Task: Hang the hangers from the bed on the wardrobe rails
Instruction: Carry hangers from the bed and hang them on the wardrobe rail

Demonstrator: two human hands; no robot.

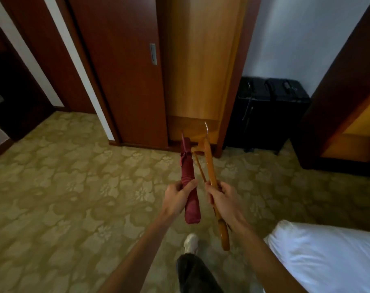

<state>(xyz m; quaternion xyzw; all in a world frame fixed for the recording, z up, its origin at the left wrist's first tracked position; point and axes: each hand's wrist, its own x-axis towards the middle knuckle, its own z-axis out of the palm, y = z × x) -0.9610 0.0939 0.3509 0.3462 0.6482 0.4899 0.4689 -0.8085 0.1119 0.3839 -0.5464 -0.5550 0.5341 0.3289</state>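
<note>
The right hand [223,199] grips a wooden hanger [211,172] and the left hand [178,197] a padded red hanger [188,176], both lying lengthwise toward the open wardrobe [198,70] straight ahead, hooks leading, rail not visible.

Bare forearms, no sleeves; dark trousers [195,273], and what looks like a white shoe [190,243].
</note>
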